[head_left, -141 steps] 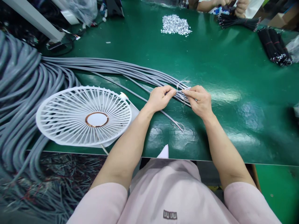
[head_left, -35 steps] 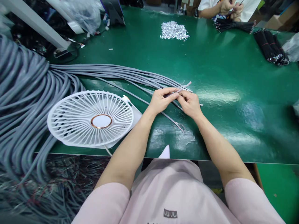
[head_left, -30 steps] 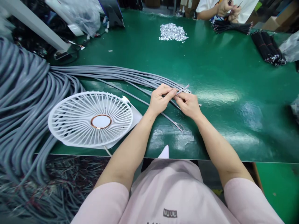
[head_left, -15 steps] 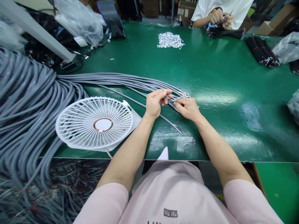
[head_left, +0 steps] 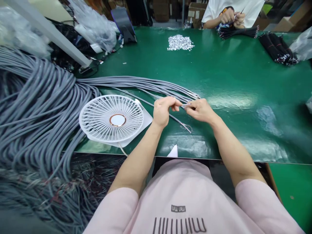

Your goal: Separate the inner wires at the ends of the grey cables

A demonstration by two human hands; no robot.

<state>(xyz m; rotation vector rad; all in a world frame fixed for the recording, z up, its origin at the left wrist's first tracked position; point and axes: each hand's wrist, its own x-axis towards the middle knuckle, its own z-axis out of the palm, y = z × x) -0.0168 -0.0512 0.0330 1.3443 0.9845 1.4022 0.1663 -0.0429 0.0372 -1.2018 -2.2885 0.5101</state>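
Observation:
Between my hands runs the end of one grey cable (head_left: 185,105), pinched on both sides. My left hand (head_left: 164,109) closes thumb and fingers on it from the left. My right hand (head_left: 200,110) grips close to its tip, fingers curled; the tip itself is mostly hidden. Just behind the hands lies a bundle of grey cables (head_left: 136,82), their stripped ends fanned out beyond my right hand. Nearer to me, one separate cable (head_left: 179,122) rests on the green table (head_left: 226,74), with fine bare strands spread at its end.
A white fan (head_left: 114,122) stands left of my left forearm. A large heap of grey cables (head_left: 46,107) hangs over the table's left edge. Small silvery pieces (head_left: 180,43) lie in a pile farther back. Across the table a person's hands (head_left: 232,18) work above black wire bundles (head_left: 237,32).
The camera view has shifted, so the fan and cable heap sit farther right. My hands have drawn slightly closer together on the cable, and my right hand has turned more palm-down.

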